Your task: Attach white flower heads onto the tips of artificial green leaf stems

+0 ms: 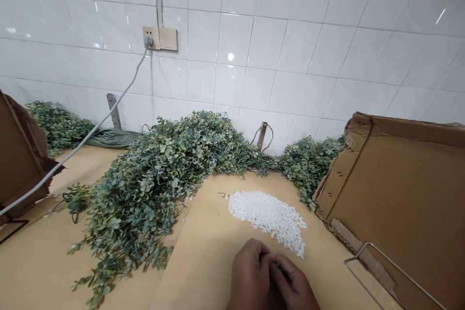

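My left hand (250,271) and my right hand (292,283) meet at the bottom centre, fingers curled in against each other. Whatever they pinch between them is hidden by the fingers. Just beyond them, a spread pile of small white plastic pieces (267,215) lies on the tan tabletop (207,242). Left of the hands, a large heap of artificial green leafy sprigs (174,164) stretches from the wall toward the front edge.
An upright cardboard box (407,189) with a bent metal wire stand (370,252) is at right; another cardboard piece (22,155) stands at left. A grey cable (105,118) slants from the wall socket (150,38) across the left side. More greenery (310,162) lies along the tiled wall.
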Demonstrator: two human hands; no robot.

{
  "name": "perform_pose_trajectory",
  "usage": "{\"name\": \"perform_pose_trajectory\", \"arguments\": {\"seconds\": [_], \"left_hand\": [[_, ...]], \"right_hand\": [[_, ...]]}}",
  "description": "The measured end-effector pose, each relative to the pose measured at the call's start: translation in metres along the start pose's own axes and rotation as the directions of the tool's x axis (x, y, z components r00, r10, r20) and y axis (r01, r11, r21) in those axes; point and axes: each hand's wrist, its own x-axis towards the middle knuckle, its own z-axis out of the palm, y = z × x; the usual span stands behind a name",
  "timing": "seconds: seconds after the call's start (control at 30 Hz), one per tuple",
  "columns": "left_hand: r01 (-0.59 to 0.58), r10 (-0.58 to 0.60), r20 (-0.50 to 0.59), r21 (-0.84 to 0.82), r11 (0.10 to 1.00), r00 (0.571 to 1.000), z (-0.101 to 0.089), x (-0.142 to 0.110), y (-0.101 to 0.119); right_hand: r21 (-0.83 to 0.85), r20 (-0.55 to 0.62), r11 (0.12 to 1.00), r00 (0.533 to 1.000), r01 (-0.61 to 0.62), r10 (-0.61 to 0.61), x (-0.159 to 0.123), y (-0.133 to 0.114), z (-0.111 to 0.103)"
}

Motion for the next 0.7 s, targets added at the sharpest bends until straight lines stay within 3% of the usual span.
{"name": "perform_pose_trajectory", "arguments": {"seconds": [0.1, 0.3, 0.47, 0.7], "left_hand": [[0.021, -0.022, -0.031, -0.025, 0.999, 0.999, 0.002, 0.000, -0.003], [0.086, -0.089, -0.061, -0.048, 0.995, 0.994, 0.001, 0.003, -0.005], [0.102, -0.101, -0.049, 0.011, 0.995, 0.994, -0.005, 0.003, -0.002], [0.015, -0.019, 0.032, 0.127, 0.992, 0.999, -0.008, 0.007, -0.005]], "right_hand": [[0.004, 0.035, 1.000, 0.999, -0.012, 0.012, -0.003, -0.001, 0.001], [0.006, -0.050, 1.000, 0.998, -0.028, 0.028, -0.007, -0.007, 0.005], [-0.032, 0.056, 0.998, 0.997, -0.056, 0.058, 0.000, -0.008, -0.002], [0.006, 0.129, 0.991, 0.983, -0.133, 0.131, 0.010, -0.013, -0.015]]}}
